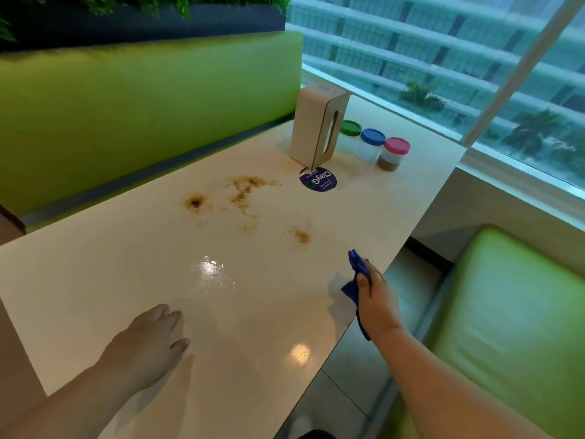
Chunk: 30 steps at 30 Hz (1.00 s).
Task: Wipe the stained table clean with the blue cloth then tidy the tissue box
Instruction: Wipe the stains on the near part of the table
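Observation:
Brown stains (243, 193) spread over the middle and far part of the cream table (95, 280), with a smaller speckled patch (300, 236) nearer the right edge. My right hand (378, 299) hovers over the table's right edge, shut on the bunched blue cloth (357, 274), which sticks out above and below my fingers. My left hand (148, 343) rests flat on the near table top, fingers slightly apart, holding nothing. The beige tissue box (318, 126) stands upright on end at the far side, beyond the stains.
Three clear jars with a green lid (350, 127), a blue lid (373, 136) and a pink lid (397, 145) stand beside the tissue box. A round purple sticker (318, 179) lies before it. Green benches (126, 106) flank the table; a window (474, 74) is at right.

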Each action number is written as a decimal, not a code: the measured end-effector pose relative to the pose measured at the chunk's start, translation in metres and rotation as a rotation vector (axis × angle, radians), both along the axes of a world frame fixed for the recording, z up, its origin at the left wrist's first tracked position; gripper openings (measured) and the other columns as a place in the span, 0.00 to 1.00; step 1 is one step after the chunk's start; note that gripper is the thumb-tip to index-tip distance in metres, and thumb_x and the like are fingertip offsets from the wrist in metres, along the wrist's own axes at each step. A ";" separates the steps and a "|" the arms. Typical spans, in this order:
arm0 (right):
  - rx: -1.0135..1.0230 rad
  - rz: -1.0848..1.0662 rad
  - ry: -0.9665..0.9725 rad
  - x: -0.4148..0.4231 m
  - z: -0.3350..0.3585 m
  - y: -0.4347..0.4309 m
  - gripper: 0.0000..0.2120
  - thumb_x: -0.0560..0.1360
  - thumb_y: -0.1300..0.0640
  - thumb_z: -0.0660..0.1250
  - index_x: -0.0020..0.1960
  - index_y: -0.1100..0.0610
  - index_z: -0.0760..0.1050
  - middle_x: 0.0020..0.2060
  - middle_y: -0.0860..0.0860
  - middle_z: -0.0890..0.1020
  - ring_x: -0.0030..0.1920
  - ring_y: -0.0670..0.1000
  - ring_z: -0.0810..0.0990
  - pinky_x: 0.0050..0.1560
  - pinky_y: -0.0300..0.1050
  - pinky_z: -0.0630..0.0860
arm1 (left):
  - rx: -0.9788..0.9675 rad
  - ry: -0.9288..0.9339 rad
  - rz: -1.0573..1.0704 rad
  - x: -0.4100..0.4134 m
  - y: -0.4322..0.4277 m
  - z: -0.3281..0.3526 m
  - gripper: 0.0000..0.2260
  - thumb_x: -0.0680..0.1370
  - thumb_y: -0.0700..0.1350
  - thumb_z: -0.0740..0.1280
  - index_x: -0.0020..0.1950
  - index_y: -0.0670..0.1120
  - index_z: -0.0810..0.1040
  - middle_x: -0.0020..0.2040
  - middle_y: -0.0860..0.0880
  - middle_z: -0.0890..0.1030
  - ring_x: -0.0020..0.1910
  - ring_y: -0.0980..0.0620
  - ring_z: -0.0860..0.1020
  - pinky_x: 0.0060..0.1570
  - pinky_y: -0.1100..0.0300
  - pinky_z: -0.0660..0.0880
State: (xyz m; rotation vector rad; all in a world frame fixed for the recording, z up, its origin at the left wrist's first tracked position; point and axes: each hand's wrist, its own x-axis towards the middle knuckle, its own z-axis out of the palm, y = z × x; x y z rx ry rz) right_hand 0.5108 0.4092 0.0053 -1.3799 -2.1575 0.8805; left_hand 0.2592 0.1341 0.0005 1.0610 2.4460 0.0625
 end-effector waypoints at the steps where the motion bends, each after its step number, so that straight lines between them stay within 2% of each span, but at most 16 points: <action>1: 0.018 -0.016 0.025 0.000 0.003 0.010 0.20 0.82 0.55 0.55 0.73 0.53 0.64 0.70 0.51 0.70 0.67 0.52 0.70 0.63 0.40 0.65 | 0.028 0.015 0.015 -0.001 0.005 0.002 0.27 0.77 0.60 0.58 0.74 0.52 0.61 0.75 0.52 0.58 0.73 0.51 0.60 0.66 0.57 0.65; 4: 0.052 -0.023 0.044 -0.006 0.002 0.049 0.20 0.82 0.55 0.54 0.74 0.54 0.63 0.71 0.50 0.68 0.68 0.53 0.69 0.61 0.38 0.62 | 0.098 0.024 0.025 -0.002 0.032 0.010 0.25 0.77 0.59 0.60 0.72 0.52 0.65 0.72 0.52 0.63 0.71 0.51 0.62 0.66 0.57 0.65; 6: 0.032 0.006 -0.029 -0.013 -0.006 0.070 0.22 0.82 0.53 0.53 0.75 0.54 0.60 0.74 0.49 0.63 0.70 0.53 0.65 0.65 0.40 0.60 | 0.148 0.016 0.019 0.001 0.057 0.017 0.24 0.77 0.58 0.61 0.72 0.52 0.66 0.71 0.53 0.65 0.70 0.51 0.63 0.66 0.58 0.64; 8: 0.029 0.138 -0.266 -0.021 -0.024 0.086 0.25 0.82 0.50 0.51 0.77 0.52 0.53 0.77 0.47 0.53 0.74 0.57 0.57 0.70 0.47 0.55 | 0.176 0.018 0.040 0.006 0.086 0.019 0.24 0.78 0.57 0.61 0.72 0.52 0.66 0.71 0.54 0.65 0.70 0.53 0.63 0.65 0.60 0.63; 10: 0.079 0.325 -0.607 -0.021 -0.045 0.090 0.29 0.81 0.41 0.44 0.77 0.46 0.39 0.76 0.44 0.39 0.76 0.60 0.40 0.74 0.56 0.42 | 0.183 0.000 0.063 0.014 0.112 0.017 0.24 0.78 0.57 0.61 0.73 0.52 0.65 0.72 0.54 0.63 0.71 0.53 0.62 0.65 0.60 0.63; 12: 0.138 0.415 -0.697 -0.016 -0.056 0.097 0.31 0.74 0.33 0.33 0.73 0.40 0.30 0.71 0.42 0.31 0.73 0.60 0.30 0.70 0.55 0.30 | 0.162 -0.015 0.085 0.023 0.136 0.013 0.26 0.78 0.57 0.61 0.74 0.51 0.62 0.74 0.54 0.60 0.72 0.53 0.60 0.67 0.59 0.62; 13: 0.159 0.434 -0.696 -0.015 -0.056 0.108 0.32 0.71 0.31 0.31 0.72 0.39 0.29 0.71 0.42 0.30 0.73 0.59 0.28 0.68 0.55 0.28 | 0.143 -0.014 0.098 0.027 0.146 0.009 0.27 0.78 0.57 0.60 0.74 0.50 0.60 0.75 0.53 0.58 0.74 0.52 0.57 0.69 0.58 0.61; 17: 0.182 0.457 -0.722 -0.031 -0.051 0.162 0.29 0.78 0.34 0.40 0.71 0.38 0.28 0.71 0.43 0.31 0.73 0.60 0.28 0.70 0.57 0.29 | 0.098 -0.033 0.189 0.045 0.183 0.000 0.33 0.78 0.58 0.59 0.77 0.47 0.50 0.78 0.49 0.44 0.77 0.51 0.46 0.73 0.55 0.55; 20: 0.221 0.590 -0.660 -0.030 -0.048 0.167 0.29 0.76 0.34 0.36 0.73 0.40 0.31 0.72 0.43 0.32 0.72 0.57 0.27 0.69 0.52 0.26 | 0.065 -0.033 0.246 0.058 0.204 -0.002 0.36 0.78 0.59 0.59 0.77 0.44 0.45 0.78 0.46 0.40 0.77 0.49 0.42 0.73 0.53 0.55; 22: 0.307 0.765 -0.573 -0.013 -0.053 0.169 0.29 0.76 0.35 0.33 0.75 0.41 0.40 0.75 0.43 0.40 0.75 0.55 0.34 0.72 0.48 0.29 | 0.020 -0.033 0.265 0.063 0.214 -0.004 0.38 0.77 0.60 0.58 0.77 0.43 0.44 0.78 0.44 0.40 0.77 0.48 0.43 0.73 0.52 0.56; 24: 0.352 0.827 -0.516 0.001 -0.057 0.188 0.29 0.77 0.36 0.34 0.76 0.43 0.49 0.76 0.43 0.50 0.77 0.53 0.45 0.73 0.47 0.36 | -0.034 -0.037 0.270 0.066 0.221 -0.006 0.39 0.77 0.61 0.58 0.77 0.41 0.44 0.78 0.42 0.41 0.77 0.46 0.43 0.73 0.53 0.56; 25: 0.343 0.800 -0.498 0.003 -0.058 0.202 0.30 0.77 0.35 0.32 0.76 0.42 0.49 0.76 0.43 0.50 0.77 0.52 0.45 0.73 0.46 0.36 | -0.062 -0.029 0.266 0.067 0.224 -0.007 0.39 0.77 0.62 0.58 0.77 0.41 0.43 0.77 0.42 0.41 0.77 0.45 0.44 0.73 0.53 0.56; 27: 0.277 0.674 -0.498 -0.004 -0.058 0.228 0.31 0.75 0.33 0.31 0.75 0.41 0.42 0.75 0.40 0.43 0.75 0.47 0.36 0.73 0.43 0.32 | -0.099 -0.001 0.263 0.069 0.228 -0.006 0.40 0.77 0.62 0.58 0.76 0.40 0.43 0.77 0.41 0.41 0.77 0.44 0.44 0.72 0.53 0.58; 28: 0.253 0.611 -0.522 -0.012 -0.057 0.238 0.29 0.77 0.34 0.35 0.76 0.41 0.40 0.74 0.40 0.40 0.74 0.46 0.32 0.72 0.43 0.30 | -0.113 0.009 0.263 0.069 0.230 -0.006 0.40 0.77 0.62 0.58 0.76 0.40 0.44 0.77 0.41 0.42 0.77 0.43 0.45 0.72 0.53 0.59; 30: 0.229 0.578 -0.558 -0.030 -0.055 0.245 0.27 0.81 0.43 0.44 0.77 0.45 0.40 0.73 0.41 0.37 0.72 0.45 0.31 0.72 0.45 0.31 | -0.123 0.021 0.267 0.069 0.232 -0.005 0.39 0.76 0.63 0.58 0.76 0.40 0.47 0.77 0.40 0.45 0.77 0.43 0.47 0.71 0.53 0.61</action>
